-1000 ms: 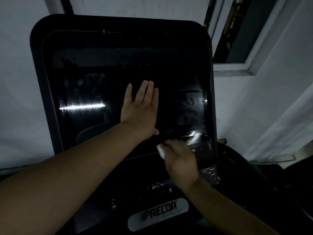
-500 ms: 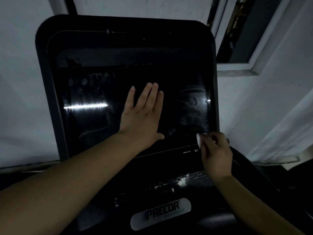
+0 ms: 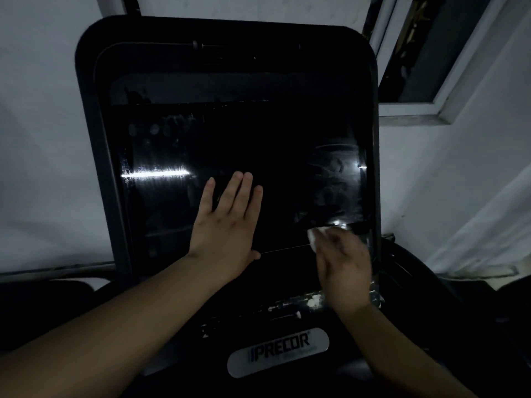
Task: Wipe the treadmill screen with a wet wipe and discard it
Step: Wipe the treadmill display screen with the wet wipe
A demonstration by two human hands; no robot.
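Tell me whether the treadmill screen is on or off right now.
Off, as far as shows: the treadmill screen is black with no lit display, only a streak of glare and wipe smears. The right hand presses the wet wipe at its lower right.

One word is showing readably: "PRECOR", in dark capitals on a pale oval badge (image 3: 278,351) that is sitting on the near part of the treadmill console (image 3: 178,357), below the screen. A line of smaller print is running under it, too blurred for me to read.
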